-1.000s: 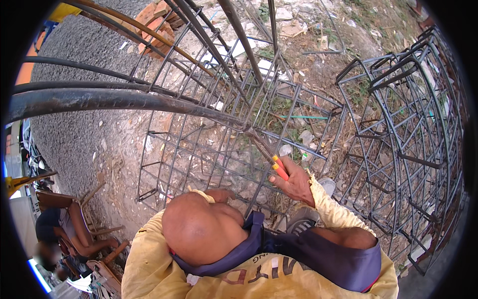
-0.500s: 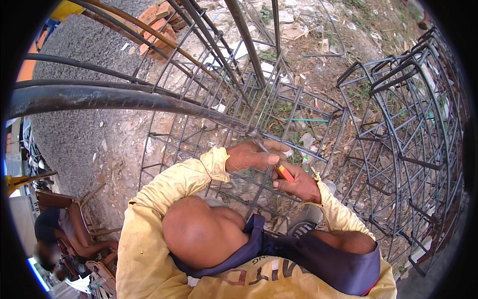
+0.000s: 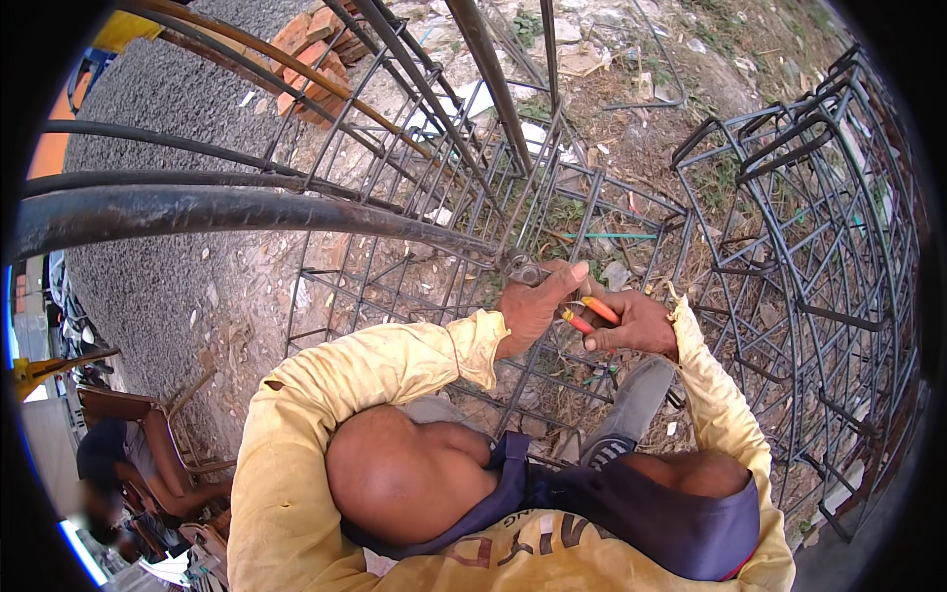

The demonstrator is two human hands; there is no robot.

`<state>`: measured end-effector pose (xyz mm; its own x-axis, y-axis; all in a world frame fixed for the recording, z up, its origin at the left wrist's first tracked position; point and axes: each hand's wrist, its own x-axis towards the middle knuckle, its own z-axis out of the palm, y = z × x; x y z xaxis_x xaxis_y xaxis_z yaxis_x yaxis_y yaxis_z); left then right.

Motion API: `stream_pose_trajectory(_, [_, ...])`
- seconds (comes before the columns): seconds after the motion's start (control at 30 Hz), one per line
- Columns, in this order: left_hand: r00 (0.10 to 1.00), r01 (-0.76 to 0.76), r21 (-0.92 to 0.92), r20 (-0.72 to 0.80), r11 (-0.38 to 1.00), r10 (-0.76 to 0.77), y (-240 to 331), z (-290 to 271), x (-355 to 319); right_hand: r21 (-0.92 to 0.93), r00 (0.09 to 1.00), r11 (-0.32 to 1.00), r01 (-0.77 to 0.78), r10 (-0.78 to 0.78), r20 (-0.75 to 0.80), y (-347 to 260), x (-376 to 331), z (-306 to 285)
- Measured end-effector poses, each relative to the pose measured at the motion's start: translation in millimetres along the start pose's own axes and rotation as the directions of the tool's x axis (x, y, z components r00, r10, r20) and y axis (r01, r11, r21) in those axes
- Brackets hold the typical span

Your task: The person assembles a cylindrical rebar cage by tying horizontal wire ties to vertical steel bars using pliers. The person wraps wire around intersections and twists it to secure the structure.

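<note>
My right hand (image 3: 636, 322) is wrapped around pliers (image 3: 602, 311) with red-orange and yellow handles. The two handles stand spread apart, and their jaws are hidden near my left hand. My left hand (image 3: 533, 311) is closed beside the end of a thick rebar (image 3: 266, 215), at a joint of the steel cage (image 3: 395, 261). Its thumb points up and right, and its fingers are partly hidden, so what they pinch cannot be made out. Both hands are close together, just beyond my bent knees.
Several long bars rise from the cage toward the upper left. Another rebar cage (image 3: 789, 237) stands at the right. Broken bricks (image 3: 316, 64) and grey gravel (image 3: 187, 128) lie at the upper left. A person (image 3: 148, 454) sits at the lower left.
The plier handles have opened from nearly closed. My right hand has moved slightly up and right. My left hand has turned, its thumb now raised and its fingers curled.
</note>
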<state>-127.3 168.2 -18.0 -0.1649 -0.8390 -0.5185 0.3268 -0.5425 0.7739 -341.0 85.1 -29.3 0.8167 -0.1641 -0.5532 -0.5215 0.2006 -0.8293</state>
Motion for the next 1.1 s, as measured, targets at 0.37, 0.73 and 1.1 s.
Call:
stream_pose_trajectory(0.37, [0.978,0.061,0.049,-0.202,0.997,-0.049,11,23,-27,0.186,0.988,0.982,0.036,-0.006,-0.156,0,-11,62])
stream_pose_trajectory(0.73, [0.958,-0.007,0.023,-0.287,1.0,0.014,-14,34,-13,-0.184,0.672,0.982,0.038,-0.161,-0.723,-4,-1,98])
stream_pose_trajectory(1.1, [0.993,0.011,-0.016,-0.115,1.0,-0.013,-12,15,-23,0.062,0.912,0.995,-0.081,0.099,-0.397,-20,-8,87])
